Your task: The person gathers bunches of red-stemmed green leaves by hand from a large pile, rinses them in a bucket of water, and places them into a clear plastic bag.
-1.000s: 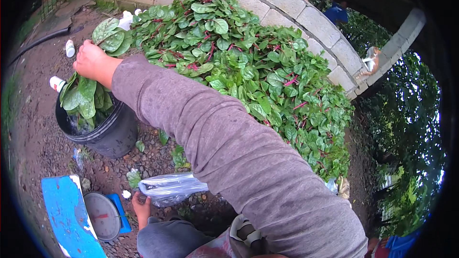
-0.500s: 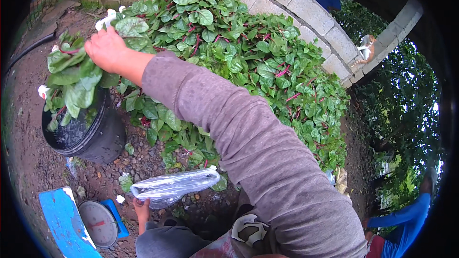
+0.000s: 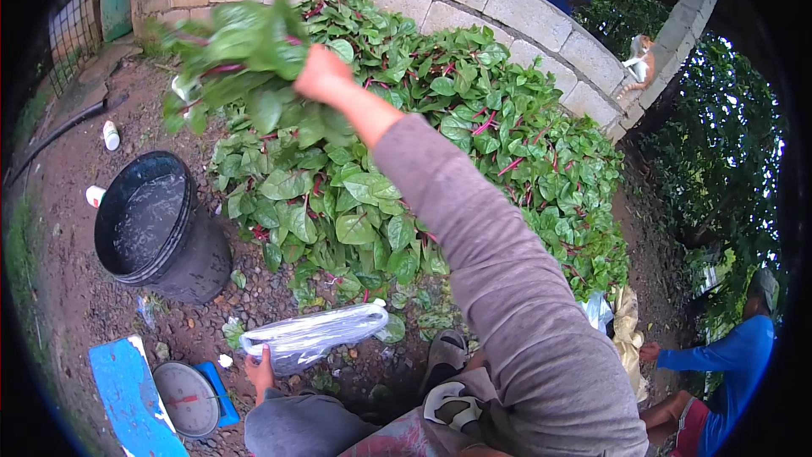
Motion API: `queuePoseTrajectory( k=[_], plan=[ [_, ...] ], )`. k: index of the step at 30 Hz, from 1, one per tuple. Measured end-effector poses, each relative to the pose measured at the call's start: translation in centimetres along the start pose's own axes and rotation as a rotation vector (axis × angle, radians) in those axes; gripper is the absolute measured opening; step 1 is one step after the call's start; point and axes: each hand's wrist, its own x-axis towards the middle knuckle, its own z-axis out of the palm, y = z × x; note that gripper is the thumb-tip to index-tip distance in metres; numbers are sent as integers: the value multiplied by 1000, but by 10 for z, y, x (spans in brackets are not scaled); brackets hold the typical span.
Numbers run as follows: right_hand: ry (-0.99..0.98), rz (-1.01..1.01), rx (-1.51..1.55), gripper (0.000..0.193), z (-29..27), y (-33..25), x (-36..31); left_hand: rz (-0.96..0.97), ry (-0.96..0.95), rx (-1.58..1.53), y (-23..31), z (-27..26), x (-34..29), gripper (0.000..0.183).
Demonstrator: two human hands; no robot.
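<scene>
Gripped at its stems, a bunch of Malabar spinach with broad green leaves is in my right hand, blurred by motion. It is held over the left part of a large heap of Malabar spinach with red stems. Low in front of me, my left hand grips the left end of a folded bundle of clear plastic bags. Left of the heap stands a black bucket with water in it.
A dial scale sits beside a blue board at lower left. White bottles lie near the bucket. A block wall curves behind the heap, with a cat on it. Another person in blue is at right.
My right hand has carried the bunch from above the bucket up and to the right, over the heap. My left hand stays at the plastic bags. The person in blue has come further into view.
</scene>
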Motion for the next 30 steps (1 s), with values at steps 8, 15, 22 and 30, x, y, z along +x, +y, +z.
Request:
queuePoseTrajectory(
  k=[8,15,22,30],
  plan=[
    [106,50,-517,31,-31,185,-51,-186,3,-107,-5,-4,20,61],
    [-119,399,-207,45,-19,274,-78,-266,-164,-256,10,-18,7,33],
    [76,301,-239,38,-7,315,-78,-265,-205,-390,-18,-21,8,16],
    [67,268,203,13,-5,344,-128,-337,10,-282,55,-15,-11,87]
  ],
)
